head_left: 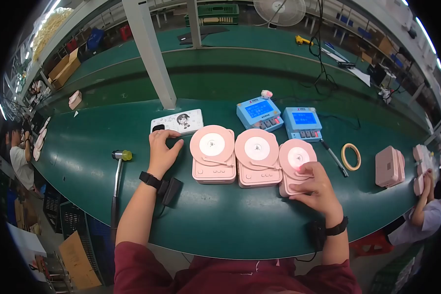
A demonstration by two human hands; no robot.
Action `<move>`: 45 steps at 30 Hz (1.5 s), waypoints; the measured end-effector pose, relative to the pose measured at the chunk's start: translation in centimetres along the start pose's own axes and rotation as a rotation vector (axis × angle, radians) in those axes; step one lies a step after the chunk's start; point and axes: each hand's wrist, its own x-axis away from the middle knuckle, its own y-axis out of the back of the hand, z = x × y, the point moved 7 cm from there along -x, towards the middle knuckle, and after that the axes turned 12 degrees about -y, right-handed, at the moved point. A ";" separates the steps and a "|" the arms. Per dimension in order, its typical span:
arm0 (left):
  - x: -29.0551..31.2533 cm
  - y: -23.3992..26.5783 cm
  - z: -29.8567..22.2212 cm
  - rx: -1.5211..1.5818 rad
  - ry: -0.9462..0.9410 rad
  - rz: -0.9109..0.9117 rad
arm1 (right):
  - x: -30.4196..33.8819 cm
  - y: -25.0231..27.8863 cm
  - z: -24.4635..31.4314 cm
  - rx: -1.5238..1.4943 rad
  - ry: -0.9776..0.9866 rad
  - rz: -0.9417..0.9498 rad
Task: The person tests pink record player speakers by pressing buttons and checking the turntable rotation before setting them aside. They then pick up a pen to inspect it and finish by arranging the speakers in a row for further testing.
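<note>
Three pink turntable-shaped devices stand side by side on the green bench (206, 215). Taking the middle device (257, 158) as my clock's centre, the left device (213, 156) sits at nine and the right device (295, 152) at three. At four o'clock, my right hand (321, 190) has its fingers closed around the right device's near corner, thumb low on its front. My left hand (164, 153) rests at nine, its thumb and forefinger apart, beside the patterned phone (181, 122) at ten; I can't tell whether they touch. One blue box (259, 113) stands at twelve, a second blue box (303, 123) at two. The mallet (116, 183) lies out at nine.
</note>
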 end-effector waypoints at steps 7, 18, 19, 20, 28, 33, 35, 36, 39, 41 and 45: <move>-0.2 0.1 -0.3 -0.038 -0.061 -0.016 | -0.3 0.1 0.1 -0.053 -0.026 -0.047; -0.2 0.3 -0.9 -0.041 -0.060 0.006 | -0.1 0.3 0.5 0.019 -0.006 -0.047; -0.2 0.3 -0.9 -0.044 -0.065 0.007 | -0.1 0.2 0.4 0.029 -0.003 -0.043; -0.2 0.2 -0.9 -0.042 -0.067 0.010 | -0.1 0.2 0.4 0.029 -0.006 -0.044; -0.3 0.2 -0.9 -0.038 -0.074 -0.017 | -0.1 0.2 0.0 0.007 -0.010 -0.055; 0.0 0.1 -1.0 -0.042 -0.062 0.000 | 0.2 0.3 0.1 0.015 0.018 -0.046; -0.1 0.3 -1.0 -0.032 -0.056 -0.018 | 0.1 0.3 0.2 0.015 0.020 -0.045; -0.1 0.3 -1.0 -0.032 -0.060 -0.017 | 0.0 0.3 0.3 0.015 0.018 -0.049; -0.2 0.2 -0.8 -0.050 -0.069 0.003 | -0.2 0.2 0.3 0.057 -0.019 -0.036; -0.1 0.0 -0.6 -0.037 -0.067 0.002 | -0.2 0.3 0.2 0.054 -0.016 -0.046; -0.3 0.1 -0.5 -0.013 -0.056 -0.010 | -0.3 0.7 0.4 0.028 -0.005 -0.050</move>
